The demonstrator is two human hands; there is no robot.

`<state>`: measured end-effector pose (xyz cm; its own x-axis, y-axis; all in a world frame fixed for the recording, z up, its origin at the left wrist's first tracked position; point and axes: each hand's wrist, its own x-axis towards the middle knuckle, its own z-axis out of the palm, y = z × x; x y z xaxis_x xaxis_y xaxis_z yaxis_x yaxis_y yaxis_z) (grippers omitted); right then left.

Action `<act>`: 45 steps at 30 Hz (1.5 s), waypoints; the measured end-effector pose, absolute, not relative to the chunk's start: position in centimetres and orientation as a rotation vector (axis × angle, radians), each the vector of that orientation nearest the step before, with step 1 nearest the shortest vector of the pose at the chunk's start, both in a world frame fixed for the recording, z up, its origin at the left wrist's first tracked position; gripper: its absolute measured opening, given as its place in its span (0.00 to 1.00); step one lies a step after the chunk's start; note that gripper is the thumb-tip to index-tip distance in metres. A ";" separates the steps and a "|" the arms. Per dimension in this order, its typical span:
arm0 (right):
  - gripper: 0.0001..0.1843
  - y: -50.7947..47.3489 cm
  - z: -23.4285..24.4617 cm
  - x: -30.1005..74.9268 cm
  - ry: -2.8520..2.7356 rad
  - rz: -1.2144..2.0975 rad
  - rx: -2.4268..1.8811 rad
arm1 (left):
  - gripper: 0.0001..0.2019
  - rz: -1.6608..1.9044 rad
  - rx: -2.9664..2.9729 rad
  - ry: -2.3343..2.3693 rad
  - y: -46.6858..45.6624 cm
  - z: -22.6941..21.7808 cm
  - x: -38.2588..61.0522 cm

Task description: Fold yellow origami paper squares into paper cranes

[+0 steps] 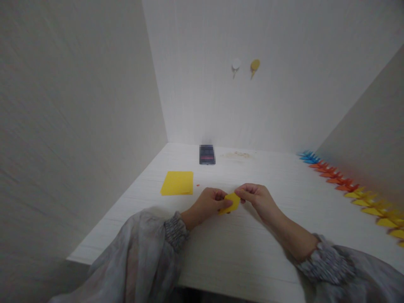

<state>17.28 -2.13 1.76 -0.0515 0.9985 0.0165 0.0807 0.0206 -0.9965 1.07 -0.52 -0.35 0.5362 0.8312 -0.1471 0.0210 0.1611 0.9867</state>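
A small folded piece of yellow paper (232,203) is held between both hands just above the white table (240,248). My left hand (208,205) pinches its left side with curled fingers. My right hand (257,198) pinches its upper right edge, fingers pressed together. Both wrists rest low over the table's middle.
A stack of yellow square sheets (177,183) lies to the left of the hands. A dark phone-like object (207,154) lies near the back wall. A row of folded paper pieces, blue (307,158), orange (334,176) and yellow (375,206), runs along the right wall. Two round hooks (255,65) hang on the back wall.
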 end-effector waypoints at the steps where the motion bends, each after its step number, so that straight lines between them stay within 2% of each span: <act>1: 0.09 -2.1 1.7 17.3 -1.310 1.209 -1.234 | 0.14 0.656 1.310 0.846 -0.5 -0.5 1.0; 11: 0.11 -2.1 1.7 17.3 -1.210 1.199 -1.238 | 0.12 0.657 1.322 0.811 -0.1 -0.4 0.6; 16: 0.12 -1.1 -0.4 18.0 -1.318 1.123 -1.343 | 0.17 0.840 1.302 0.866 0.7 -0.9 -0.1; 19: 0.09 -1.1 -1.0 18.1 -1.547 0.889 -1.341 | 0.18 0.840 1.324 0.855 0.9 -1.3 -0.4; 21: 0.14 -1.5 -0.7 18.0 -1.742 0.649 -1.181 | 0.18 0.853 1.302 0.837 0.9 -1.2 -0.5; 24: 0.12 -2.2 0.2 17.9 -1.922 0.530 -0.980 | 0.18 0.859 1.252 0.805 0.6 -0.7 -0.6; 29: 0.05 -2.3 0.4 17.9 -1.987 0.557 -0.935 | 0.15 0.818 1.174 0.781 0.2 0.4 -0.5; 36: 0.03 -2.1 -0.3 17.9 -1.982 0.629 -0.898 | 0.13 0.749 1.139 0.780 -0.1 0.7 0.0; 45: 0.04 -2.4 -0.2 17.4 -2.007 0.673 -0.917 | 0.16 0.790 1.140 0.773 -0.2 0.6 -0.1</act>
